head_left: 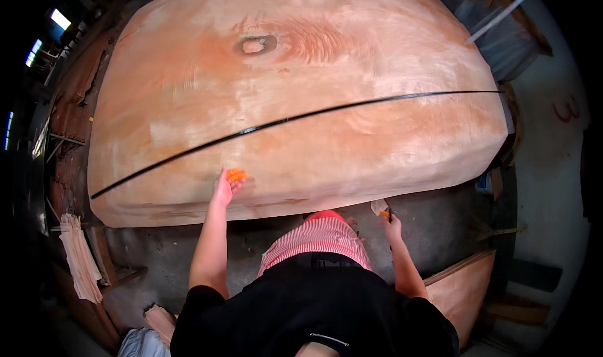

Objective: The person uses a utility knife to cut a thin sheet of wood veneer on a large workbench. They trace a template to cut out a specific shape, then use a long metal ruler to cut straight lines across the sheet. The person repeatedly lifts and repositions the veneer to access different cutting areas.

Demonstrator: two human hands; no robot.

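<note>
A wide stack of pale reddish wood veneer (377,143) spreads in front of me, its top sheet showing a dark-ringed knot (254,45). Across that sheet curves a long, thin black strip (270,125). My left hand (226,186) is over the near edge of the veneer, below the strip. Its fingers are stretched out, and what look like orange covers (236,175) sit on the fingertips. Off the near edge, to the right, my right hand (392,226) is closed on a small dark-handled tool (390,214). Orange shows at these fingers too, beside a pale flat piece (379,205).
Narrow veneer strips (80,256) lean at the left. A wood panel (461,288) stands low at the right, behind my right arm. A white pole (499,16) rises at the far right corner. Grey floor (251,244) runs along the stack's near side.
</note>
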